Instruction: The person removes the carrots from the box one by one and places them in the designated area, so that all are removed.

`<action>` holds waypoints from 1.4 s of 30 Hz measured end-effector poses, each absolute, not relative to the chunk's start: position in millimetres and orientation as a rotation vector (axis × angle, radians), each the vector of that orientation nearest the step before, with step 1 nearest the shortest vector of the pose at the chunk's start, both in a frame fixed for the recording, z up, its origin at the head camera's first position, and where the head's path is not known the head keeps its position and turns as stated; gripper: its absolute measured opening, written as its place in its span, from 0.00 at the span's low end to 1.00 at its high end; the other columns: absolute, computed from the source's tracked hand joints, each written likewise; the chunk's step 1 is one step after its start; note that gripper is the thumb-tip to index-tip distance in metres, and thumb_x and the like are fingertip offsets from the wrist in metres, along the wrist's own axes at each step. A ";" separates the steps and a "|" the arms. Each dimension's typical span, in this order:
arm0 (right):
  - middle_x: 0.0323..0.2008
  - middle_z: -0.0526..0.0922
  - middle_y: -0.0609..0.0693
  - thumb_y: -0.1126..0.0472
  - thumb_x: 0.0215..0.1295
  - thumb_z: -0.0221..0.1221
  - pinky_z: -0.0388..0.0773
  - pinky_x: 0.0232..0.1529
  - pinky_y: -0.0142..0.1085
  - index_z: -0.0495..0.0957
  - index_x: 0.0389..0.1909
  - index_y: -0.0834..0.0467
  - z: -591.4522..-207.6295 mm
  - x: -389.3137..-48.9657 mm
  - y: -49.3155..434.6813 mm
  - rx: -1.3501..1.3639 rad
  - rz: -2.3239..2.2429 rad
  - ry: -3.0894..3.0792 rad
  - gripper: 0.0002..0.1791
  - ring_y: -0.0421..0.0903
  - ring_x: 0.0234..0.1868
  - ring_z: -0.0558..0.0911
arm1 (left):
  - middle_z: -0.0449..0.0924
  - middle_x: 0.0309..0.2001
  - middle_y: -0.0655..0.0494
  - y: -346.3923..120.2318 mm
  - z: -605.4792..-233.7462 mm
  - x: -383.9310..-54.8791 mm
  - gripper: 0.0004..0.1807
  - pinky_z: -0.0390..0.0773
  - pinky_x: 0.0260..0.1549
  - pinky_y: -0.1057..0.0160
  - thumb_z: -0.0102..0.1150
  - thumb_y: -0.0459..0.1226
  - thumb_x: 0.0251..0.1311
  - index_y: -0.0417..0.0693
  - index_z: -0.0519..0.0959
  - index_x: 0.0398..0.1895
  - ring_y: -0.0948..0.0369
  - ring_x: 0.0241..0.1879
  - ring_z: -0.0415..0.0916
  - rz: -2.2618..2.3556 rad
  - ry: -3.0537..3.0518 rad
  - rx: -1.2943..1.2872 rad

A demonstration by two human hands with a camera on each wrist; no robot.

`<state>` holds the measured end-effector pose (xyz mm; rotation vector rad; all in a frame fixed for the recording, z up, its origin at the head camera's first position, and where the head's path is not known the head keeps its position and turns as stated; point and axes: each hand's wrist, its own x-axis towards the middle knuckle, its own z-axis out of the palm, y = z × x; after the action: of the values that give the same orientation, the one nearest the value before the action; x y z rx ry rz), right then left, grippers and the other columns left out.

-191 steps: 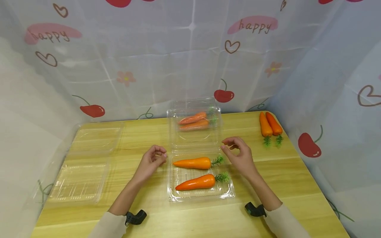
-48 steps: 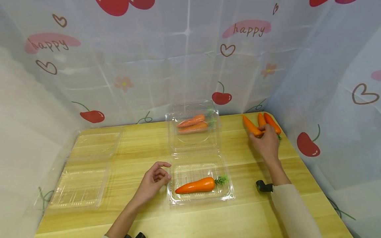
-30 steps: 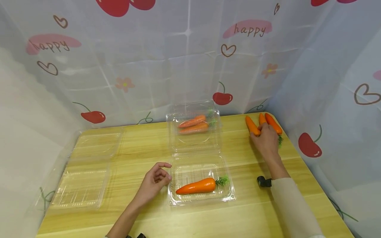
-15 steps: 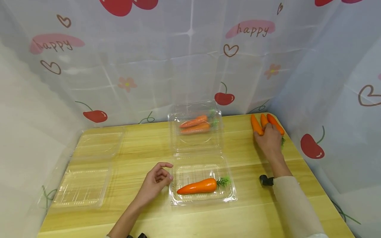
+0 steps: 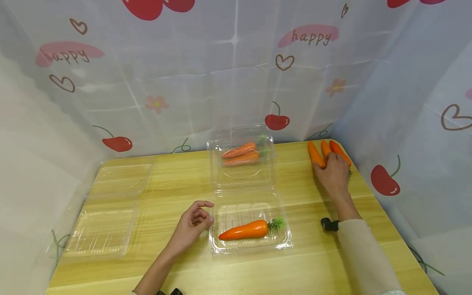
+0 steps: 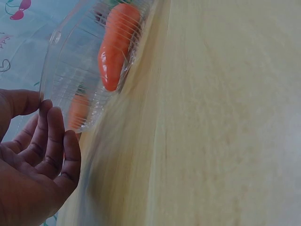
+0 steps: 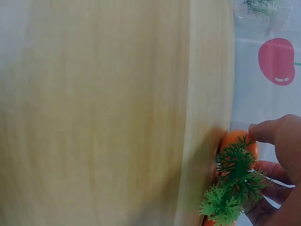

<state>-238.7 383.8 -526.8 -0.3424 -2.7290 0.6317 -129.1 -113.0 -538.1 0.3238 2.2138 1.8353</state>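
Note:
In the head view, my right hand point(image 5: 333, 172) grips an orange carrot point(image 5: 316, 155) at its thick end, at the table's back right. The right wrist view shows its green leaves point(image 7: 237, 174) hanging below the thumb. Two more carrots, a middle one point(image 5: 326, 148) and an outer one point(image 5: 340, 152), lie just right of it. My left hand point(image 5: 191, 225) has loosely bent fingers at the left rim of a clear lidded container point(image 5: 254, 248); its fingertips point(image 6: 44, 104) touch or nearly touch the rim. One carrot point(image 5: 245, 230) lies in the container's near half.
Behind the raised lid point(image 5: 241, 174), two carrots point(image 5: 241, 157) show through clear plastic. Another clear container point(image 5: 97, 229) lies open at the table's left. A patterned curtain point(image 5: 177, 73) stands along the back edge.
Over the last several seconds, the far carrot in the container has gone to the back right in my right hand. It has since turned straighter beside the other two. The left hand stays put lately.

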 end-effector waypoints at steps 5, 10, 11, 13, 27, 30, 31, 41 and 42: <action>0.53 0.75 0.70 0.49 0.74 0.64 0.74 0.50 0.65 0.73 0.58 0.68 -528.0 -237.0 381.3 -0.346 0.617 -2.773 0.27 0.71 0.53 0.72 | 0.83 0.38 0.43 -112.5 -537.4 -128.9 0.23 0.82 0.36 0.65 0.67 0.34 0.73 0.40 0.75 0.68 0.50 0.33 0.81 1.835 2.209 0.317; 0.53 0.76 0.70 0.50 0.74 0.65 0.77 0.49 0.67 0.74 0.59 0.68 -527.5 -239.5 381.3 -0.339 0.589 -2.792 0.27 0.73 0.51 0.77 | 0.83 0.38 0.44 -112.4 -537.3 -128.7 0.23 0.82 0.36 0.66 0.67 0.34 0.73 0.40 0.75 0.67 0.51 0.33 0.81 1.835 2.207 0.312; 0.52 0.77 0.70 0.50 0.73 0.65 0.77 0.49 0.67 0.74 0.58 0.68 -527.1 -240.3 381.5 -0.337 0.581 -2.789 0.26 0.73 0.49 0.78 | 0.83 0.38 0.43 -112.3 -537.4 -128.7 0.23 0.82 0.35 0.66 0.67 0.34 0.73 0.40 0.75 0.67 0.51 0.33 0.81 1.837 2.207 0.312; 0.50 0.77 0.70 0.51 0.72 0.65 0.77 0.48 0.68 0.74 0.56 0.69 -526.3 -241.8 382.4 -0.342 0.572 -2.783 0.25 0.74 0.47 0.79 | 0.83 0.37 0.44 -112.2 -537.5 -128.8 0.23 0.82 0.35 0.67 0.67 0.34 0.73 0.41 0.76 0.67 0.52 0.33 0.81 1.839 2.208 0.315; 0.53 0.72 0.71 0.53 0.69 0.67 0.76 0.54 0.67 0.72 0.57 0.70 -526.1 -239.2 385.4 -0.392 0.612 -2.771 0.28 0.72 0.52 0.76 | 0.83 0.38 0.43 -112.9 -539.5 -128.5 0.23 0.82 0.36 0.65 0.67 0.34 0.73 0.42 0.76 0.67 0.54 0.33 0.81 1.827 2.204 0.289; 0.54 0.72 0.71 0.52 0.69 0.69 0.76 0.55 0.67 0.72 0.59 0.69 -527.0 -238.2 385.2 -0.392 0.604 -2.773 0.30 0.72 0.54 0.74 | 0.83 0.38 0.43 -113.1 -540.4 -128.7 0.23 0.82 0.36 0.65 0.67 0.35 0.73 0.41 0.76 0.68 0.55 0.33 0.80 1.826 2.208 0.301; 0.55 0.72 0.72 0.52 0.69 0.69 0.75 0.55 0.67 0.71 0.59 0.69 -527.4 -238.1 385.2 -0.393 0.600 -2.778 0.30 0.72 0.55 0.74 | 0.83 0.38 0.43 -113.2 -540.7 -128.8 0.23 0.82 0.35 0.65 0.67 0.35 0.73 0.41 0.76 0.68 0.55 0.33 0.80 1.827 2.208 0.304; 0.62 0.71 0.73 0.50 0.70 0.70 0.72 0.55 0.66 0.70 0.66 0.67 -523.2 -237.7 378.9 -0.369 0.546 -2.749 0.35 0.73 0.59 0.68 | 0.83 0.38 0.43 -113.3 -538.1 -130.3 0.23 0.83 0.36 0.64 0.67 0.34 0.73 0.41 0.75 0.68 0.54 0.33 0.81 1.822 2.212 0.322; 0.62 0.72 0.73 0.50 0.70 0.70 0.70 0.57 0.66 0.70 0.66 0.67 -521.3 -237.1 375.9 -0.348 0.529 -2.743 0.35 0.74 0.59 0.67 | 0.83 0.38 0.42 -113.4 -537.6 -130.4 0.23 0.84 0.36 0.63 0.67 0.33 0.73 0.40 0.75 0.68 0.55 0.33 0.81 1.822 2.214 0.324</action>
<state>-237.1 375.9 -521.3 -0.3484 -2.7430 0.5292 -130.4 -113.4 -537.6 0.3236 2.2141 1.8219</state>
